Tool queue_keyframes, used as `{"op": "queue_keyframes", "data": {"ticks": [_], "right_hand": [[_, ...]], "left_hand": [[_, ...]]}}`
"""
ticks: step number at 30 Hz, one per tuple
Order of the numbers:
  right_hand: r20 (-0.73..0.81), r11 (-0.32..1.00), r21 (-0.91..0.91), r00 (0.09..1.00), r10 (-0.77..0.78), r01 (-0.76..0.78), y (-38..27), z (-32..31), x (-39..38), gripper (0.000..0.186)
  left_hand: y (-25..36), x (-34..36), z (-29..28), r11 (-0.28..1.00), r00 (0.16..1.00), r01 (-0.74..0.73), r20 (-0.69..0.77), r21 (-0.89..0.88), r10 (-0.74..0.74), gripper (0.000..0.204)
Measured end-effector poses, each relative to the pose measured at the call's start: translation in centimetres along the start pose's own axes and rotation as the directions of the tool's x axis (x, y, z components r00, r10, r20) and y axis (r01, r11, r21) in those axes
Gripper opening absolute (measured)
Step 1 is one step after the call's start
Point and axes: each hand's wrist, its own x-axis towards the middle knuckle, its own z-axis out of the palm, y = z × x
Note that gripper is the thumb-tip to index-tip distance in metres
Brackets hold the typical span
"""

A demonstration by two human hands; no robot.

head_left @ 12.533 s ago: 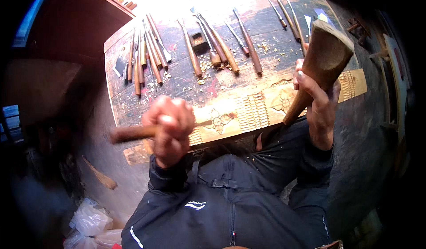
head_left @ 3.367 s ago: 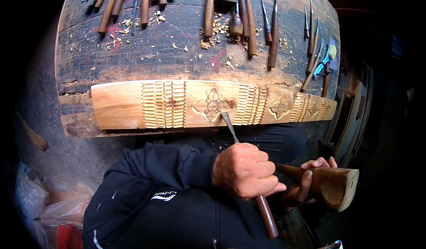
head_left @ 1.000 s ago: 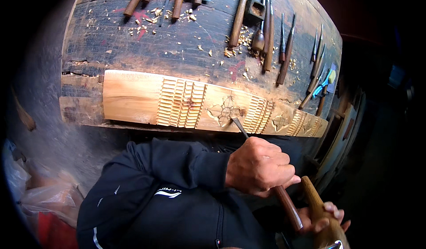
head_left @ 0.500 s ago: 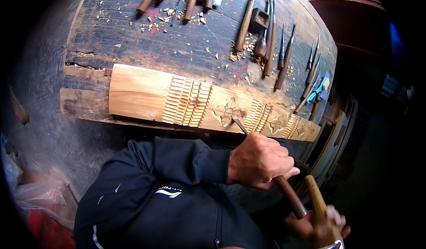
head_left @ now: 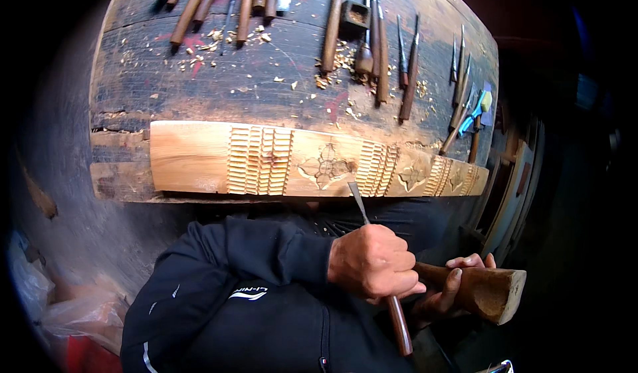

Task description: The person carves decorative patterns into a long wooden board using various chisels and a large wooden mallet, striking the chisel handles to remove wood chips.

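My left hand (head_left: 375,263) is closed round a chisel (head_left: 401,330) with a dark wooden handle. The chisel's flat blade points up toward the front edge of a pale carved board (head_left: 193,157), near a half-cut flower pattern; whether it touches cannot be told. Rows of small notches and several flower patterns run along the board. Just right of my left hand, my right hand (head_left: 446,300) grips a wooden mallet (head_left: 493,292) close to its block head, which points right. Part of the mallet's handle is hidden behind my left hand.
The board lies along the front edge of a worn dark workbench (head_left: 266,94). Several wooden-handled carving tools (head_left: 244,11) lie at the back. More stand around a small dark block (head_left: 354,17), among wood chips. Blue-handled clippers (head_left: 470,117) lie at the right. Plastic bags (head_left: 83,313) sit lower left.
My left hand has drawn the chisel back from the flower pattern toward me. In my right hand the mallet has swung round, its head now in sight at the right. The view has shifted slightly.
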Motion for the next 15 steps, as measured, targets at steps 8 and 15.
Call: {"op": "queue_keyframes", "data": {"ticks": [8, 15], "right_hand": [[0.158, 0.971, 0.238, 0.987, -0.041, 0.002, 3.1, -2.3, -0.2, 0.065], [0.166, 0.93, 0.367, 0.984, -0.069, 0.003, 3.9, -1.7, -0.2, 0.067]], "left_hand": [[0.5, 0.7, -0.5, 0.994, 0.998, 0.059, -0.031, 0.095, -0.056, 0.056], [0.0, 0.8, -0.7, 0.99, 0.995, 0.094, -0.039, 0.109, -0.09, 0.057]]}}
